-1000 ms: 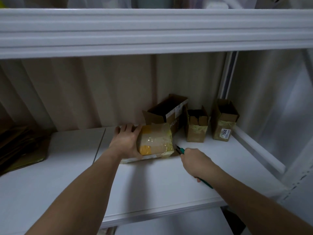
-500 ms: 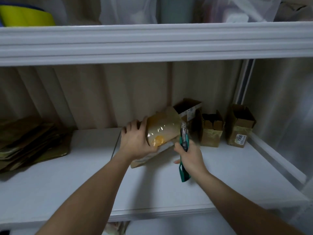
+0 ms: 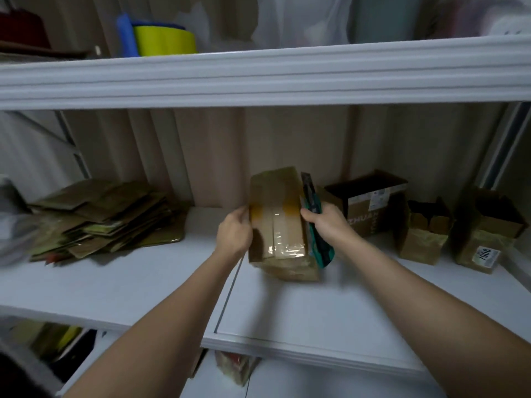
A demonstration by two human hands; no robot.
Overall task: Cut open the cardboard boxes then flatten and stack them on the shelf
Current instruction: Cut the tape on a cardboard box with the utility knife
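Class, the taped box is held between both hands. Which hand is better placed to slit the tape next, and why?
The right hand: it already grips the green cutter against the box's right side. The left hand only steadies the opposite side and holds no tool.

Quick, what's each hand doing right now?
Left hand: grips the taped box's left side.
Right hand: holds the green cutter against the box's right side.

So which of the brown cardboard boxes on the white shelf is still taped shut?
The taped brown cardboard box held between both hands; the three brown boxes to its right stand open-topped.
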